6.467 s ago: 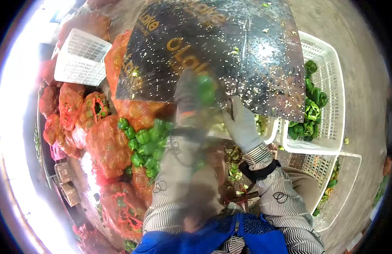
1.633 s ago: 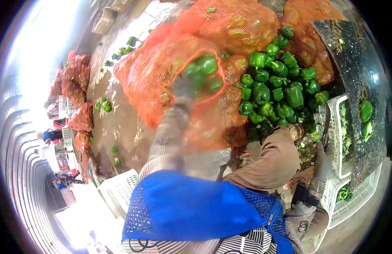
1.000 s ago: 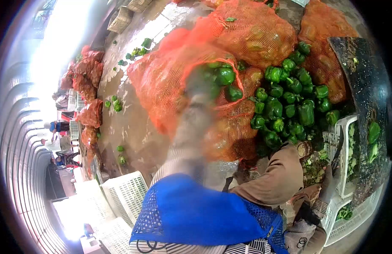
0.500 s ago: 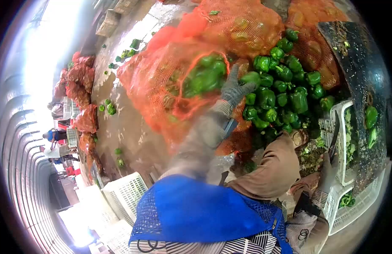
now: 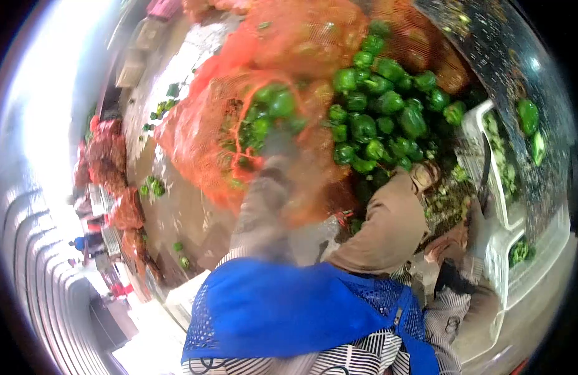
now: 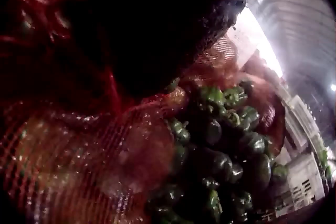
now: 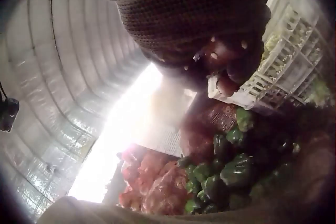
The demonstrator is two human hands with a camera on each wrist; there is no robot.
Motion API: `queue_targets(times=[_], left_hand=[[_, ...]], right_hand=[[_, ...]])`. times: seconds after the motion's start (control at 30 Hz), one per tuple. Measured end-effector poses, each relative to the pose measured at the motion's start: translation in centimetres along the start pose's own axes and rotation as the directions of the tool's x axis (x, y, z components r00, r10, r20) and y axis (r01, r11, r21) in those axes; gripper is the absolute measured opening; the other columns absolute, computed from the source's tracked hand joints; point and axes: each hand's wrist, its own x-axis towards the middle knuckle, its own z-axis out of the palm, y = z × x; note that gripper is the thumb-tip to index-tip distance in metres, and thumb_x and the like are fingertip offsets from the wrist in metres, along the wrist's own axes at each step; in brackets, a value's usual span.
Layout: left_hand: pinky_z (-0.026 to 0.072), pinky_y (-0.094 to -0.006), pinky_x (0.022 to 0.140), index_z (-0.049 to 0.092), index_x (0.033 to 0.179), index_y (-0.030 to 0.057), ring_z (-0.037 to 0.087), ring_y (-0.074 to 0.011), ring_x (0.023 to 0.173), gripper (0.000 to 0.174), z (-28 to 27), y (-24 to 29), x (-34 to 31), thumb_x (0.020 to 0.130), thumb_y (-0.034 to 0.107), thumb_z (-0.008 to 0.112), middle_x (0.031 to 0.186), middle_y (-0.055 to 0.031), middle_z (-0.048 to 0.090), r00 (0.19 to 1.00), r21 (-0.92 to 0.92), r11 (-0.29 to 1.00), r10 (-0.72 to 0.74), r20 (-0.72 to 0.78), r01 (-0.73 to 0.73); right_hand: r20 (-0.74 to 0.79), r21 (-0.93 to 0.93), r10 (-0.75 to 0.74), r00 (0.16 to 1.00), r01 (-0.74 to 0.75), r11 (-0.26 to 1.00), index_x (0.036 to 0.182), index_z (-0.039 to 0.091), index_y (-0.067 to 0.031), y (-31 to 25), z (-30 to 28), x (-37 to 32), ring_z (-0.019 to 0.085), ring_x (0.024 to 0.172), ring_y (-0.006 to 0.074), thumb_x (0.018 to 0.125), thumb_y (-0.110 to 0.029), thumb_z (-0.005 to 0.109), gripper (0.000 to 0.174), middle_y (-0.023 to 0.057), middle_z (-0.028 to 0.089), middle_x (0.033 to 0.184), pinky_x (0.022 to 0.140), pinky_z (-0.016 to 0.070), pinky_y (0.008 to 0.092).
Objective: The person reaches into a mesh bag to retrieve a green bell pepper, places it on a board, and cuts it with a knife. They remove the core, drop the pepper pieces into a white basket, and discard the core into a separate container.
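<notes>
In the head view my left hand (image 5: 279,147), gloved and blurred, reaches into the mouth of an orange mesh bag (image 5: 198,134) at the green peppers (image 5: 280,103) inside. Its fingers are hidden there; in the left wrist view the glove (image 6: 173,29) is a dark shape over red mesh. My right hand (image 5: 478,228) stays low beside the white crate (image 5: 496,209) and grips a dark curved knife (image 5: 486,169), blade pointing up. The right wrist view shows that hand (image 7: 210,40) with curled fingertips. A heap of green peppers (image 5: 364,128) lies between bag and crate.
A dark, seed-strewn board (image 5: 504,69) at the right carries a whole pepper (image 5: 528,117) and a cut piece (image 5: 538,148). More full mesh bags (image 5: 308,37) stand behind. Loose peppers (image 5: 153,185) lie on the wet floor at the left. My bent knee (image 5: 383,225) is beside the heap.
My left hand has moved left from the edge of the pepper heap into the bag's mouth. The head view has shifted; my right hand still holds the knife by the crate.
</notes>
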Motion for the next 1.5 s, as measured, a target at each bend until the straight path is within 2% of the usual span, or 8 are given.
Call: queue_targets(times=[0.1, 0.23, 0.3, 0.5, 0.67, 0.9, 1.23, 1.5], left_hand=[[0.0459, -0.0425, 0.098, 0.051, 0.132, 0.0129, 0.058, -0.0355, 0.113, 0.064, -0.2, -0.9, 0.6, 0.077, 0.037, 0.074, 0.127, -0.0188, 0.059, 0.966, -0.175, 0.98, 0.131, 0.221, -0.093], [0.0504, -0.0381, 0.088, 0.054, 0.127, 0.0071, 0.061, -0.0277, 0.102, 0.057, -3.4, 7.4, -0.1, 0.078, 0.026, 0.076, 0.119, -0.0152, 0.061, 0.934, -0.585, 0.728, 0.285, -0.215, -0.357], [0.0512, -0.0346, 0.086, 0.054, 0.127, 0.0069, 0.061, -0.025, 0.098, 0.054, -7.8, 17.2, -1.8, 0.08, 0.021, 0.076, 0.119, -0.0126, 0.06, 0.809, -0.51, 0.63, 0.411, -0.42, -0.586], [0.0503, -0.0406, 0.09, 0.055, 0.121, 0.0064, 0.057, -0.026, 0.11, 0.056, -15.8, 41.0, -9.2, 0.076, 0.029, 0.08, 0.112, -0.0142, 0.06, 0.336, -0.39, 0.145, 0.81, -0.48, -0.909], [0.0462, -0.0452, 0.099, 0.045, 0.136, 0.0174, 0.051, -0.0374, 0.116, 0.083, -13.7, 55.2, -11.8, 0.067, 0.042, 0.083, 0.129, -0.0182, 0.045, 0.476, -0.116, 0.47, 0.879, -0.028, -0.875], [0.0433, -0.043, 0.103, 0.02, 0.149, 0.0082, 0.049, -0.0385, 0.121, 0.108, -10.6, 56.6, -11.1, 0.067, 0.037, 0.085, 0.135, -0.0231, 0.042, 0.208, -0.291, 0.082, 0.878, -0.431, -0.953], [0.0498, -0.0359, 0.092, 0.007, 0.151, 0.0027, 0.058, -0.0284, 0.109, 0.11, -11.3, 54.9, -11.7, 0.073, 0.018, 0.083, 0.125, -0.0221, 0.053, 0.431, -0.6, 0.204, 0.863, -0.262, -0.774], [0.0529, -0.0361, 0.086, 0.007, 0.152, 0.0073, 0.061, -0.029, 0.101, 0.108, -12.1, 54.8, -12.5, 0.076, 0.02, 0.082, 0.116, -0.0212, 0.059, -0.252, 0.195, -0.168, 0.774, -0.58, -0.966]], right_hand=[[0.068, 0.153, 0.038, 0.997, -0.048, 0.987, 0.114, 0.054, -0.0054, -1.5, -1.3, -0.9, 0.057, 0.063, 0.0092, 0.092, -0.019, 0.064, 0.028, 0.0017, 0.061, 0.085, 0.047, 0.0429, 0.0214], [0.019, 0.318, 0.101, 0.995, -0.101, 0.943, 0.124, 0.051, -0.0019, -3.5, -2.8, -2.4, 0.061, 0.08, 0.0095, 0.092, -0.018, 0.063, 0.038, 0.0055, 0.061, 0.096, 0.056, 0.047, 0.021], [-0.326, -0.086, -0.147, 0.934, 0.126, 0.988, 0.117, 0.057, -0.0004, 1.6, -2.8, -0.8, 0.061, 0.081, 0.0162, 0.088, -0.02, 0.068, 0.037, 0.0104, 0.062, 0.103, 0.06, 0.0509, 0.0271], [-0.218, 0.361, -0.034, 0.975, 0.113, 0.926, 0.125, 0.054, 0.0001, -6.4, -6.8, -1.8, 0.056, 0.074, 0.0105, 0.086, -0.013, 0.065, 0.043, 0.0043, 0.061, 0.09, 0.066, 0.049, 0.025], [-0.349, 0.215, -0.155, 0.924, 0.24, 0.947, 0.128, 0.054, -0.0032, -3.2, -10.9, 6.4, 0.052, 0.071, 0.0078, 0.086, -0.014, 0.065, 0.045, 0.0008, 0.057, 0.082, 0.064, 0.0468, 0.0241], [-0.221, 0.108, -0.211, 0.952, 0.239, 0.965, 0.13, 0.051, -0.0031, -7.8, -13.0, 10.1, 0.066, 0.088, 0.0289, 0.085, -0.022, 0.065, 0.051, 0.0192, 0.066, 0.098, 0.079, 0.05, 0.037], [-0.078, -0.196, -0.243, 0.967, 0.224, 0.955, 0.13, 0.047, -0.0056, -8.0, -11.4, 11.5, 0.065, 0.091, 0.0346, 0.09, -0.026, 0.057, 0.046, 0.0227, 0.065, 0.099, 0.078, 0.0507, 0.0432], [-0.036, -0.29, -0.148, 0.988, 0.132, 0.948, 0.115, 0.045, 0.0003, -7.9, -10.9, 12.5, 0.064, 0.083, 0.0396, 0.091, -0.025, 0.056, 0.036, 0.0213, 0.064, 0.085, 0.074, 0.0509, 0.0463]])
